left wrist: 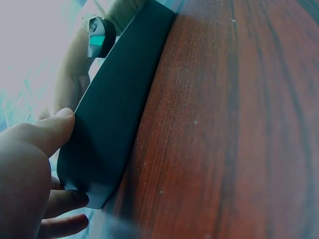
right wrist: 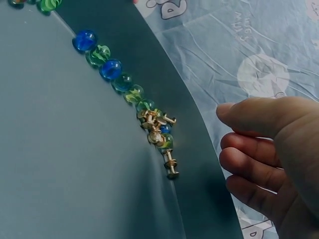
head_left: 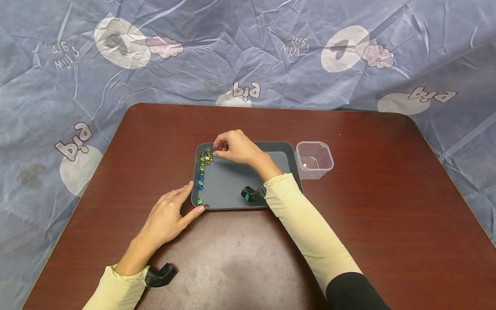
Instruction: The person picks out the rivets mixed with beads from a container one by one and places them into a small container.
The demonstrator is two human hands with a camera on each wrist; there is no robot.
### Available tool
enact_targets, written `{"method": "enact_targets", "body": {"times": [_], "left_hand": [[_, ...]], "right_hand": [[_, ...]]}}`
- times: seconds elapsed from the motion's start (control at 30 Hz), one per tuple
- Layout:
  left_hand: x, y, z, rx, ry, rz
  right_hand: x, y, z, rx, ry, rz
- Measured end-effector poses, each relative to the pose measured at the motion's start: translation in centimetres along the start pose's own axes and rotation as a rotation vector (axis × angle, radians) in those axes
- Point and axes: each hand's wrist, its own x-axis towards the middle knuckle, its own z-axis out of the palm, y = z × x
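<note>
A dark grey tray (head_left: 236, 181) lies on the table. Along its left side, blue and green glass marbles (right wrist: 110, 69) form a line. Small gold metal pieces with flat round ends (right wrist: 170, 164) are heaped among the marbles at the far left corner. My right hand (head_left: 240, 148) hovers over that corner, beside the heap; in the right wrist view its thumb and fingers stand apart with nothing between them. My left hand (head_left: 166, 215) touches the tray's near left corner, thumb against the near wall and straight fingers along the left side.
Against the tray's right side stands a clear plastic container (head_left: 314, 161) with a small white spot inside. The brown wooden table (head_left: 387, 193) extends around both. Behind it hangs a wrinkled blue-grey printed cloth (head_left: 271, 56). A black strap (head_left: 253, 193) dangles from the right wrist over the tray.
</note>
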Motion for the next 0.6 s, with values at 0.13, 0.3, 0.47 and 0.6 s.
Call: {"method": "enact_targets", "body": {"times": [0.13,0.3,0.47,0.6], "left_hand": [[-0.03,0.01,-0.04,0.006,-0.003,-0.002],[0.00,-0.02,-0.02,0.005,-0.002,-0.003],[0.04,-0.03,-0.06,0.007,-0.004,-0.006],[0.05,-0.02,-0.11,0.005,-0.006,-0.006]], "right_hand": [[0.17,0.05,0.30,0.004,-0.008,0.007],[0.31,0.08,0.42,0.000,-0.014,0.010],[0.64,-0.10,0.51,-0.011,-0.040,0.012],[0.86,-0.30,0.56,-0.020,-0.057,0.010]]}}
